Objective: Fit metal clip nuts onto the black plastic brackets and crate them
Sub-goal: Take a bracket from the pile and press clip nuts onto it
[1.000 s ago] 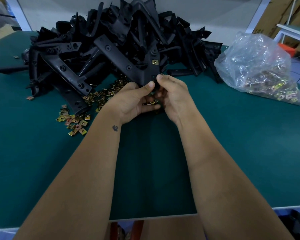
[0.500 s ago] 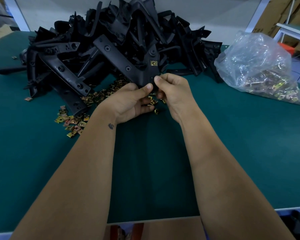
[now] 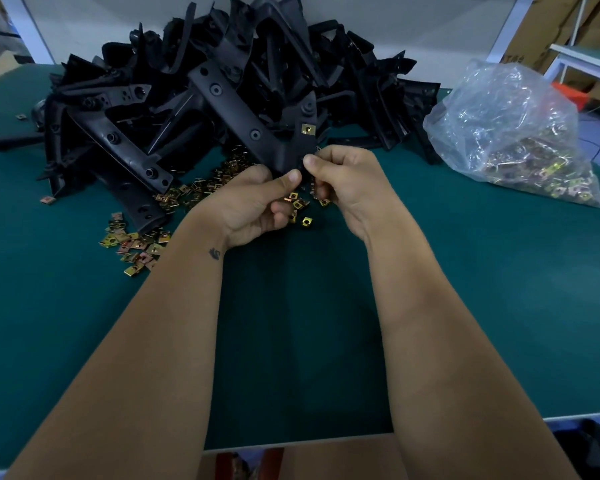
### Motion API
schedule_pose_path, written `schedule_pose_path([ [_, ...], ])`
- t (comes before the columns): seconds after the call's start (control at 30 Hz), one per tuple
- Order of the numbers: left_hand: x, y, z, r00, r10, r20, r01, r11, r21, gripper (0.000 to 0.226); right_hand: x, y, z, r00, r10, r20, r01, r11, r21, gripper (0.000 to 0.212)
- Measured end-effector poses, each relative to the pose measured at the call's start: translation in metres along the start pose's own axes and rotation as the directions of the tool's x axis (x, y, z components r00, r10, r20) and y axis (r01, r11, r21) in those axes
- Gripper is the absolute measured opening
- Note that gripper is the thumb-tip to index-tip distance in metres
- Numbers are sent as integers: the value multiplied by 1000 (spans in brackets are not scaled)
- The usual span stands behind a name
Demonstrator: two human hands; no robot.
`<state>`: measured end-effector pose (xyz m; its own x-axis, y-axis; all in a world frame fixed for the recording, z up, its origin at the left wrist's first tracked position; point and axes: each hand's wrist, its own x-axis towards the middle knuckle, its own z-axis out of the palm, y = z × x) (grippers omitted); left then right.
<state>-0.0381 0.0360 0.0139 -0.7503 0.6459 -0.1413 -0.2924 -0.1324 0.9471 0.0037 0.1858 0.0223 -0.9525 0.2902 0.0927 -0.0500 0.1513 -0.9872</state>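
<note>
A black V-shaped plastic bracket (image 3: 243,116) leans up from the green table against the pile behind it. One brass clip nut (image 3: 307,129) sits fitted on its right arm. My left hand (image 3: 253,206) grips the bracket's lower corner, thumb on top. My right hand (image 3: 347,181) pinches at the same corner with curled fingers; what lies between its fingertips is hidden. Loose brass clip nuts (image 3: 300,209) lie on the mat just under both hands.
A large heap of black brackets (image 3: 174,98) fills the back of the table. More loose clip nuts (image 3: 136,244) spread at the left. A clear plastic bag of clip nuts (image 3: 520,140) sits at the right. The table's near edge (image 3: 291,441) runs below my forearms.
Both hands have lifted slightly away from the mat with the bracket corner, uncovering the loose nuts beneath them. My right fingers have curled tighter at the corner.
</note>
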Motion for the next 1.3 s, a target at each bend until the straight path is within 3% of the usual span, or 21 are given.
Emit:
schedule_pose_path([
  [0.1,-1,1,-2,1000,9,-16,-9,1000,-26,21,0,1,9,999,31,-13,-30,995,100,28],
  [0.2,-2,1,-2,1000,27,-8,-27,1000,-14,17,-2,2,17,997,80,11,-80,951,300,33],
  [0.3,-1,-1,-1,998,43,-43,-44,999,-23,32,-4,3,23,992,122,25,-121,897,425,41],
  [0.37,-1,-2,1,995,70,-72,-74,996,-43,27,-4,3,24,990,139,27,-136,874,466,39],
  [0.53,2,-3,9,984,147,-98,-168,948,-271,11,-6,0,28,993,119,-12,-91,816,571,24],
  [0.6,4,-5,9,983,149,-102,-176,924,-340,12,-6,1,28,987,157,-31,-111,810,576,39],
  [0.77,7,-8,8,980,156,-126,-194,894,-404,18,-8,2,32,971,96,-218,-14,936,352,40],
  [0.83,8,-10,8,977,173,-125,-208,899,-386,21,-11,3,36,969,12,-246,52,967,251,45],
  [0.93,10,-12,7,970,204,-131,-237,915,-326,26,-13,4,40,963,-91,-252,108,993,54,35],
  [1.0,10,-12,7,966,215,-144,-251,915,-317,27,-12,6,43,954,-150,-260,131,987,-92,25],
  [1.1,11,-12,7,963,219,-159,-258,917,-305,31,-10,10,45,926,-238,-291,154,946,-285,26],
  [1.3,12,-12,6,969,216,-119,-242,924,-295,33,-10,12,43,886,-330,-325,196,902,-384,29],
])
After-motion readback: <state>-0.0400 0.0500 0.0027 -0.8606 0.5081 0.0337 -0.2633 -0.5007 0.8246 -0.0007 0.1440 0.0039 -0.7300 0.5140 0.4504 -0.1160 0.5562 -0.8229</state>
